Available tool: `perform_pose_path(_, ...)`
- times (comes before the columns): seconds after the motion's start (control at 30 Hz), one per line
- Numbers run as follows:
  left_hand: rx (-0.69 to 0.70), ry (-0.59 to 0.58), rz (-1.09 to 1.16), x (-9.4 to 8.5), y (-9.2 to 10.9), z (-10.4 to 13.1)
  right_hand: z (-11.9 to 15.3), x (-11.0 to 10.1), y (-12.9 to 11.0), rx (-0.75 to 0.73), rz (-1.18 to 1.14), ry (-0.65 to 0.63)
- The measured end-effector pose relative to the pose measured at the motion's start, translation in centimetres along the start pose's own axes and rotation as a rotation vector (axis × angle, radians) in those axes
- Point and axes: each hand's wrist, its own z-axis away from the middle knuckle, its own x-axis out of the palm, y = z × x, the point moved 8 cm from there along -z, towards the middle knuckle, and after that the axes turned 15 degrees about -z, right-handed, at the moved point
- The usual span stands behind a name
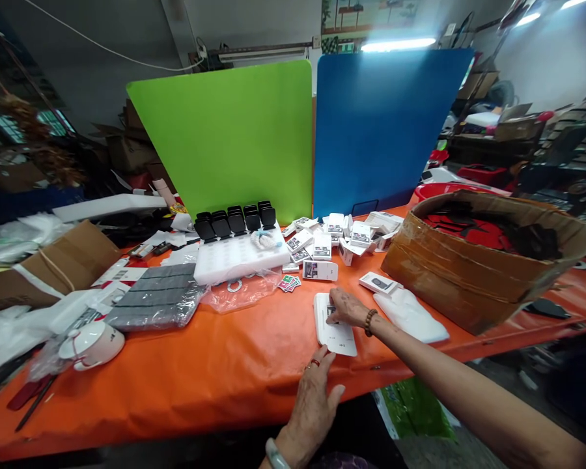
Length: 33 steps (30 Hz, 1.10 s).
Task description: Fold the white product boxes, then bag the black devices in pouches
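A stack of white printed cards (340, 344) lies on the orange-covered table in front of me. My right hand (349, 309), with a beaded bracelet at the wrist, rests over its upper part, fingers bent and closed on the top card. Fingertips of my left hand (312, 397) reach the stack's near edge. That hand is open, thumb apart, with a ring on one finger and a pale bangle at the wrist. Right of the stack, a small white box (379, 284) lies beside a white foam pouch (411, 316). Another white printed box (320, 270) is just beyond.
A large cardboard box (444, 280) holding red and black pieces stands at right. Several white boxes (322, 245) are heaped at the back. Black items (237, 221) stand in a white foam block (239, 257). A grey wrapped bundle (156, 296) and white mug (97, 345) lie left.
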Motion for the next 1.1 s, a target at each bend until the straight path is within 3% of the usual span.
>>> perform_pose_path(0.17,-0.075,0.006,0.049,-0.7,-0.3,-0.4,-0.1,-0.5,-0.3,0.025,-0.022,-0.011)
perform_pose_path(0.3,-0.156,0.143,0.073,-2.3,-0.2,-1.6,0.5,-1.5,-0.6,0.022,-0.080,0.008)
perform_pose_path(0.47,-0.150,0.270,0.018,-4.3,0.8,-3.1,2.2,-2.0,-2.6,-0.003,-0.178,0.007)
perform_pose_path(0.67,-0.145,0.233,-0.053,-4.7,1.2,-2.9,5.5,-0.1,-5.0,0.009,-0.379,-0.011)
perform_pose_path(0.83,-0.200,0.191,-0.119,-4.0,0.8,-1.1,7.1,3.1,-4.5,0.182,-0.989,-0.142)
perform_pose_path(1.1,-0.282,0.200,0.092,-4.6,0.2,0.5,8.4,5.0,-5.2,0.247,-1.298,-0.206)
